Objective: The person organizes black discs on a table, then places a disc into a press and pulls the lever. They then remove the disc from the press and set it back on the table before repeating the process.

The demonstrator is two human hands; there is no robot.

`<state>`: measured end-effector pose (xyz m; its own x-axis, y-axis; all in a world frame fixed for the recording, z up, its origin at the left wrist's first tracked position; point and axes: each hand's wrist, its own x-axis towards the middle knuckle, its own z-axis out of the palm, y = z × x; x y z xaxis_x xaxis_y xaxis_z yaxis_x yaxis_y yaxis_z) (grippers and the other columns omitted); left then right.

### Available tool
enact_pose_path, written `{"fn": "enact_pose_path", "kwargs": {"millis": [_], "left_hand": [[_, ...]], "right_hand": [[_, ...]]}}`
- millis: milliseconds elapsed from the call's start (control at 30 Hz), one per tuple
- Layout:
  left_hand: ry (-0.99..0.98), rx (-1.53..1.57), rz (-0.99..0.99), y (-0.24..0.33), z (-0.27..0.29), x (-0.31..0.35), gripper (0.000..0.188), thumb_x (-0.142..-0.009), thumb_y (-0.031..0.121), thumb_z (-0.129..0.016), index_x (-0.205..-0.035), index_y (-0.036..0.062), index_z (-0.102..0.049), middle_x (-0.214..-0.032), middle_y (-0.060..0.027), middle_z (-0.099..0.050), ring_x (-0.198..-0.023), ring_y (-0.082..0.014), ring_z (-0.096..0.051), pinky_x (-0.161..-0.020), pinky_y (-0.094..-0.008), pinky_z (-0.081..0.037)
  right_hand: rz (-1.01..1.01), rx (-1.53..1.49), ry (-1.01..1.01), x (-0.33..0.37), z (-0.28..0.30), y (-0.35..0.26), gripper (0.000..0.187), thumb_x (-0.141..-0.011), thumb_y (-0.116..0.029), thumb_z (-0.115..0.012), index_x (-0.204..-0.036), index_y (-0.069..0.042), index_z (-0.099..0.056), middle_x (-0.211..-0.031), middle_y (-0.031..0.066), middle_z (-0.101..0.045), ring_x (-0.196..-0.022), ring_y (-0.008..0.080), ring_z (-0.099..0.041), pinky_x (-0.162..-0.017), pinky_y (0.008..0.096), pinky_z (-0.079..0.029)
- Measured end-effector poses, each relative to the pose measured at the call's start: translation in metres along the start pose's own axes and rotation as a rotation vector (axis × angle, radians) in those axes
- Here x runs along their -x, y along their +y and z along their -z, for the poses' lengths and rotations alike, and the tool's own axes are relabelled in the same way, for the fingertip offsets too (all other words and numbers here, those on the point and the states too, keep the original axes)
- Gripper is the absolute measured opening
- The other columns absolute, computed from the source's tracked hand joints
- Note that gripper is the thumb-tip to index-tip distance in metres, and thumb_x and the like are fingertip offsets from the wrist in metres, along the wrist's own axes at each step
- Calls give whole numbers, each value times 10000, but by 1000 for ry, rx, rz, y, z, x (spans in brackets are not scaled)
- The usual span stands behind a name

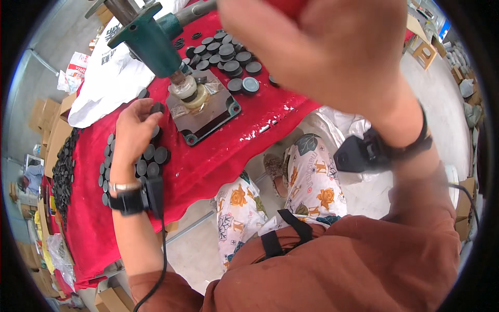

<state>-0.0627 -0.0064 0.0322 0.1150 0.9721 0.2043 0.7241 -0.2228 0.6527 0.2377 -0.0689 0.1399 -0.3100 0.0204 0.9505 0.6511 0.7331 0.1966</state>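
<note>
My right hand (332, 57), large and close at the top, is closed around a red knob (287, 5) that shows only in part; it seems to be the end of the lever on the green hand press (153, 44). Under the press ram, a pale round die (195, 99) sits on a dark metal base plate (205, 122), with a black disc between its upper and lower parts. Left of the plate, my left hand (134, 127) pinches a black round cap (157, 107) between thumb and fingers.
Many loose black caps (228, 52) lie behind the press on the red cloth (197, 179). More black caps (153, 169) lie around my left wrist. A heap of small black pieces (63, 171) is at the left edge, near a white sack (112, 88).
</note>
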Motion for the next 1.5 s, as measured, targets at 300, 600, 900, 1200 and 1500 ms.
{"fn": "enact_pose_path", "kwargs": {"millis": [300, 600, 900, 1200, 1500], "left_hand": [[141, 67, -122, 29, -39, 9, 503, -806, 71, -692, -1252, -80, -516, -1080, -182, -664, -908, -199, -652, -819, -308, -516], [195, 268, -184, 22, -63, 0, 544, -806, 92, -699, -1267, -105, -489, -1088, -203, -669, -986, -225, -659, -875, -314, -502], [246, 252, -183, 23, -72, -3, 654, -786, 133, -725, -1314, -98, -417, -1018, -177, -693, -907, -206, -670, -829, -306, -507], [245, 282, -134, 21, -74, -2, 768, -772, 135, -748, -1348, -137, -318, -1023, -182, -687, -917, -199, -660, -843, -290, -500], [236, 368, -95, 32, -71, 5, 790, -749, 105, -747, -1366, -126, -310, -1082, -180, -670, -968, -204, -653, -877, -312, -496]], "right_hand": [[-101, 1, -42, -22, 8, 15, 112, -694, 20, -664, -740, -45, -586, -758, 114, -598, -574, 188, -577, -489, 272, -444], [-128, 9, -62, -26, 7, 17, 129, -698, 42, -674, -769, -34, -598, -805, 133, -620, -589, 170, -588, -512, 257, -458], [-134, 7, -74, -25, 8, 15, 148, -702, 64, -684, -798, -23, -610, -851, 151, -641, -605, 153, -599, -535, 243, -472], [-87, -15, -115, 17, 13, -11, 170, -707, 85, -694, -826, -11, -622, -898, 169, -663, -620, 135, -611, -558, 229, -486], [-255, -184, 120, 79, -16, -42, 213, -658, 63, -711, -829, -24, -618, -890, 133, -647, -670, 192, -631, -507, 256, -488]]}}
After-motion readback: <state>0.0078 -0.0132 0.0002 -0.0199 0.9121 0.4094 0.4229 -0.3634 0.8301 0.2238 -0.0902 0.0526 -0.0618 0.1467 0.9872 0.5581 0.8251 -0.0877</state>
